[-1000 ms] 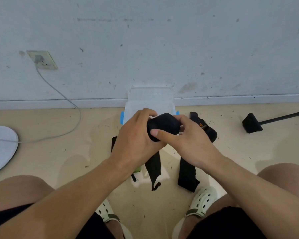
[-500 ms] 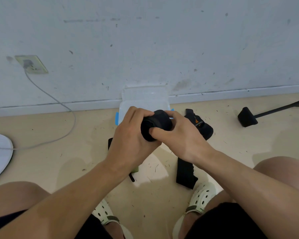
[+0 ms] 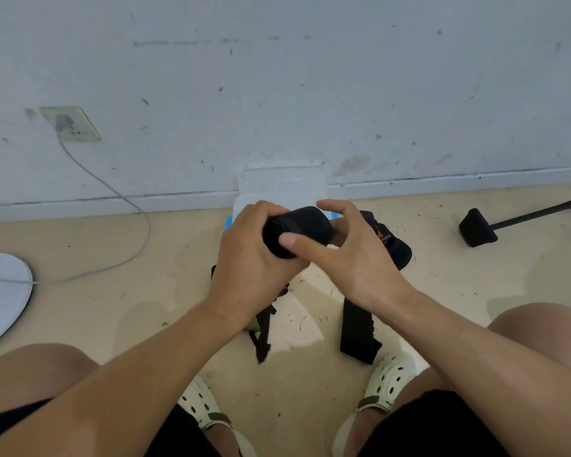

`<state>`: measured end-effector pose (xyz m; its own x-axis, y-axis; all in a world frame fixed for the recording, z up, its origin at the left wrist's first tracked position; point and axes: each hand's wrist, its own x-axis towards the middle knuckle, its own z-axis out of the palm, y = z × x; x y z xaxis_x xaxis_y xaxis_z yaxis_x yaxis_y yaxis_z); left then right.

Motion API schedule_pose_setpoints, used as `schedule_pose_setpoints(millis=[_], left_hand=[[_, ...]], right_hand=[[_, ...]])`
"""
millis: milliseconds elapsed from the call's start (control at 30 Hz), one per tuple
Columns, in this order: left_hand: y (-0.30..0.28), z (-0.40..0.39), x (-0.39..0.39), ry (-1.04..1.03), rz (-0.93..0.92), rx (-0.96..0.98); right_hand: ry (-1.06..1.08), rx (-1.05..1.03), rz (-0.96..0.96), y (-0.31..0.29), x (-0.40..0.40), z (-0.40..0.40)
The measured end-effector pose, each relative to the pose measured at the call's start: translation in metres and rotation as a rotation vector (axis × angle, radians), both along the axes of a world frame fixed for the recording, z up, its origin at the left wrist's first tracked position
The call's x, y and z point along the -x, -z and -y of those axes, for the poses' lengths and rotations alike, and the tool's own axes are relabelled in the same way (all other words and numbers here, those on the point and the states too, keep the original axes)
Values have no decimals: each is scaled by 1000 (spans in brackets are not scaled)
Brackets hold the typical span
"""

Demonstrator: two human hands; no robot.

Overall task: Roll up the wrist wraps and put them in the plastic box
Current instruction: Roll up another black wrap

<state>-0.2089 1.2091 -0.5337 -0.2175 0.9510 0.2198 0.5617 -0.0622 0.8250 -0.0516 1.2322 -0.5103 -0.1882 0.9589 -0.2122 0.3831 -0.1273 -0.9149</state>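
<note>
A black wrist wrap is wound into a thick roll and held above the floor. My left hand grips its left end. My right hand holds the right side, thumb pressed on the roll's near face, fingers loosely curved over the top. Behind my hands the clear plastic box stands open against the wall. A second black wrap lies flat on the floor to the right, its far end with an orange logo. A thin black strap lies under my left wrist.
A grey cable runs from a wall socket to a white round object at the left. A black stand foot sits at the right. My feet in white clogs are close below.
The hanging tail of the wrap has been wound in; the roll is now complete and thicker. My right fingers have loosened and lifted over the roll's top.
</note>
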Motion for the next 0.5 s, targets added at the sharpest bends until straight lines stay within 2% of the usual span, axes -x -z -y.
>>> schedule_pose_setpoints(millis=[67, 167, 233, 367, 500], left_hand=[[-7, -7, 8, -94, 207, 128], [-14, -15, 24, -26, 442, 266], [-19, -14, 25, 48, 486, 283], [-20, -8, 19, 157, 529, 316], [-17, -4, 18, 195, 521, 372]], right_hand=[[-35, -12, -65, -5, -9, -6], [-127, -155, -26, -7, -25, -17], [-189, -241, 10, -7, -29, -17], [-285, -292, -47, 1, -27, -16], [-301, -224, -86, 4, -29, -22]])
